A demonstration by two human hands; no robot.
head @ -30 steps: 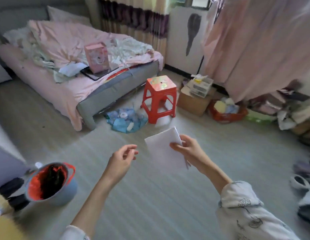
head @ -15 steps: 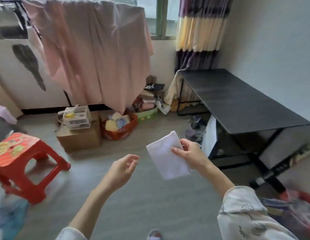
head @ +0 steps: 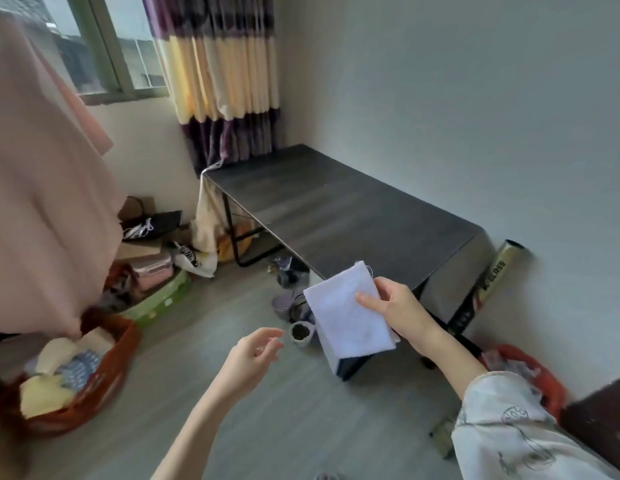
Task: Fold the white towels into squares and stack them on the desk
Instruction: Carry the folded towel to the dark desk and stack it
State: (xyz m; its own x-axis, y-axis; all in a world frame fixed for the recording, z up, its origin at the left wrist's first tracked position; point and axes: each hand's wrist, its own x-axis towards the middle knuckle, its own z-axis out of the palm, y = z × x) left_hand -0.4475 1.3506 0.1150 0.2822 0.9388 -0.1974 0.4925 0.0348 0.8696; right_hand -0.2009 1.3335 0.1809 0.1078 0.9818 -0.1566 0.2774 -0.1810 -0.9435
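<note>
One folded white cloth towel is in play as I look down on a bedroom corner. Far left, a pink sheet hangs over a red plastic basket of laundry. My left hand floats low over the grey floor, palm turned inward, fingers loosely curled and apart, gripping nothing. Just right of it, the towel is held in mid-air, a near-square packet tilted toward me, in front of the near end of the long dark wooden desk, whose top shows bare. My right hand pinches the packet's right edge, thumb lying across the upper face and fingers hidden beneath; the wrist is bent inward and the patterned pale sleeve reaches in from the lower right. A gold cylinder leans on the wall beyond.

I judge the towel light, soft and limp: its layers could slide or fall open if gripped at one corner. Holding it across the folded edge, pinching all layers together, should keep the square intact on its way to the desk.
</note>
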